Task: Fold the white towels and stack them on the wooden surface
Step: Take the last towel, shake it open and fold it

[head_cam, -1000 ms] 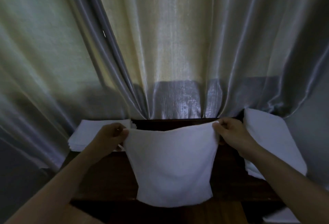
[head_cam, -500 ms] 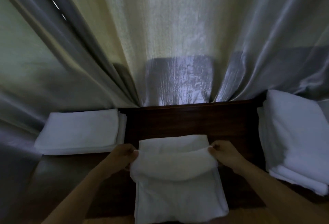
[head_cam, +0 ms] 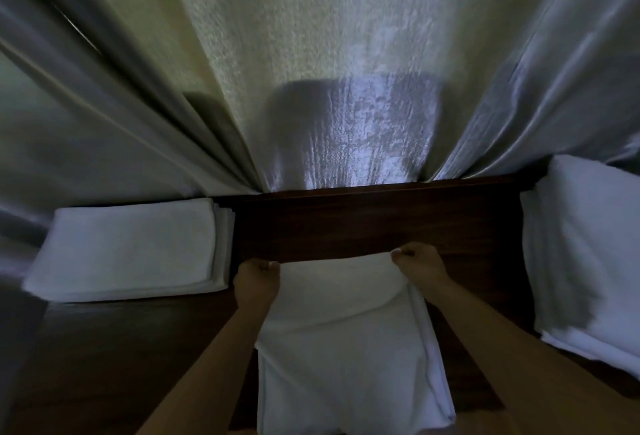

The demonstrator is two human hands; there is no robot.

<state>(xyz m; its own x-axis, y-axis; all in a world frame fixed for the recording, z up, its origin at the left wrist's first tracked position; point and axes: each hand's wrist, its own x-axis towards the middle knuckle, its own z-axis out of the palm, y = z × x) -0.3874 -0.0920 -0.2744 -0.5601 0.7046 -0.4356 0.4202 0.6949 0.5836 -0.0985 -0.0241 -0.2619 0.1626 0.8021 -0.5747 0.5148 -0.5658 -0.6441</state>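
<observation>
Both hands grip the far edge of one white towel: my left hand (head_cam: 257, 284) pinches its left corner with curled fingers, my right hand (head_cam: 418, 266) pinches the right corner the same way. That towel (head_cam: 346, 348) lies doubled on the dark wooden desk (head_cam: 363, 223) straight in front of me, its near end reaching past the bottom of the view. I count three lots of white cloth in all: the one I hold, a folded stack (head_cam: 131, 247) on the left with several layered edges showing along its right side, and a looser pile (head_cam: 585, 254) on the right. I cannot count the towels in either. Between the two piles, bare wood runs from my knuckles to the desk's back edge, where a pale curtain (head_cam: 329, 71) hangs down. Dark wood also shows between each forearm and the pile on its side.
</observation>
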